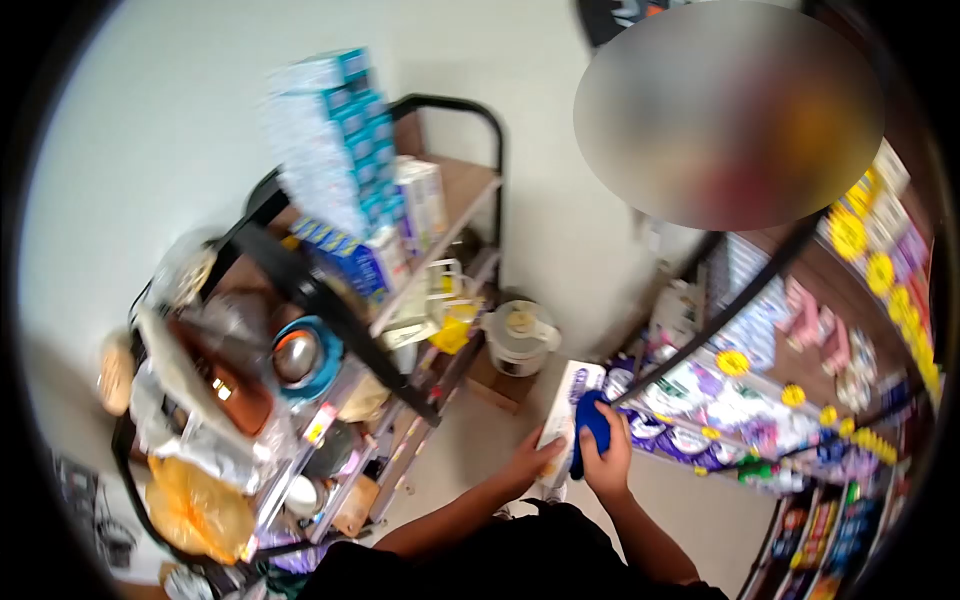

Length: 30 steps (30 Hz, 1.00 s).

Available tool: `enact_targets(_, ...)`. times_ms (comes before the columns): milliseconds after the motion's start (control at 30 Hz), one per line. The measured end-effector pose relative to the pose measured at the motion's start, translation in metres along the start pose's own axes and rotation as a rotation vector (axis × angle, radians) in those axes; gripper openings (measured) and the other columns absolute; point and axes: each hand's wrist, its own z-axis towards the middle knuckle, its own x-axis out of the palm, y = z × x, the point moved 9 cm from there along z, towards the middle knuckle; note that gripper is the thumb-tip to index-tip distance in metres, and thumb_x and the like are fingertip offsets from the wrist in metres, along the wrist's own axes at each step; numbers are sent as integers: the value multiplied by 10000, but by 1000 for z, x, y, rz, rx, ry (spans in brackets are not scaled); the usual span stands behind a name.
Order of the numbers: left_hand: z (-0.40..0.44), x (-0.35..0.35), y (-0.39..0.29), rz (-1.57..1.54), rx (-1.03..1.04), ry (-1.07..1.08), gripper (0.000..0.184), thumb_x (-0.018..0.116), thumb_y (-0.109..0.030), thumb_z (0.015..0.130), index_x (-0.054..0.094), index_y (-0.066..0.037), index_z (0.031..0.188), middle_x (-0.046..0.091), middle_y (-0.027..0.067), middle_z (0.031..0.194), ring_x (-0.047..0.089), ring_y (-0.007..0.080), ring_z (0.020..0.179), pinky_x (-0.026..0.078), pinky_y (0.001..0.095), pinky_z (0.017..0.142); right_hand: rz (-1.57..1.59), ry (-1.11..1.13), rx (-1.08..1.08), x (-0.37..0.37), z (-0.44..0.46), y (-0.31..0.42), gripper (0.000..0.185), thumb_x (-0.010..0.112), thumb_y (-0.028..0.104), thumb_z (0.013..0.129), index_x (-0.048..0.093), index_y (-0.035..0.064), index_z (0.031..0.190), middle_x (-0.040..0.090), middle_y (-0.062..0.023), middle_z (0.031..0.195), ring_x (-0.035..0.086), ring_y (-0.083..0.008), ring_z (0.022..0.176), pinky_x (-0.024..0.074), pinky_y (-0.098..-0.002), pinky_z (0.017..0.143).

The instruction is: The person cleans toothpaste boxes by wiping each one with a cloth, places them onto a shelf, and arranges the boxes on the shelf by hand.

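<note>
Near the lower middle of the head view, my left hand [533, 464] is closed on a long white box [580, 384] with purple print at its upper end. Just to its right, my right hand [607, 457] grips a dark blue object [592, 425], with the thumb lying over its front. The blue object rests against or overlaps the right side of the box. What the blue object is cannot be made out, and my fingers hide part of it.
A black-framed shelf [462, 190] on the left holds stacked blue-white boxes [345, 140], bowls and bags. A white pot [520, 335] sits on a brown carton [500, 380] beyond my hands. Shelves with packages and yellow tags [732, 362] stand right. A blurred oval covers the upper right.
</note>
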Motion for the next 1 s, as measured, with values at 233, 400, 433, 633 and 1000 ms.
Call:
enact_targets(233,-4,43,71,206,-181,195,451,586,-249,1020,444,-31,1388,636,106,1161,660,199,988,558,363,841,-139,-386,54,-128,-1,-26,393,668,113,895,590,45,1274,623,-195,1071,633,-361,980,506,-410,860)
enact_targets(400,6,106,116,191,-273,348,381,522,-252,1045,474,-50,1364,672,122,1101,695,230,937,576,374,819,-205,-496,137,-208,-57,-32,368,667,108,898,594,33,1250,622,-189,1069,631,-362,960,511,-393,834)
enact_targets(433,6,126,125,206,-284,377,381,522,-252,1045,474,-50,1364,672,122,1101,695,230,937,576,374,819,-217,-519,139,-222,-70,-34,361,668,101,901,595,25,1246,624,-187,1073,634,-347,955,510,-380,822)
enact_targets(633,5,238,187,28,-300,458,424,550,-188,1035,447,-36,1418,610,86,1273,621,193,1122,499,345,961,-163,-543,225,-296,-162,-51,384,634,84,851,611,60,1234,627,-171,1051,645,-342,908,522,-389,785)
enact_targets(1000,-7,389,332,40,-472,599,374,450,-252,1062,512,-53,1372,651,107,1227,632,230,1118,496,405,977,-125,-309,258,-423,-306,-77,409,670,170,860,616,138,1264,612,-106,1038,663,-323,864,554,-397,723)
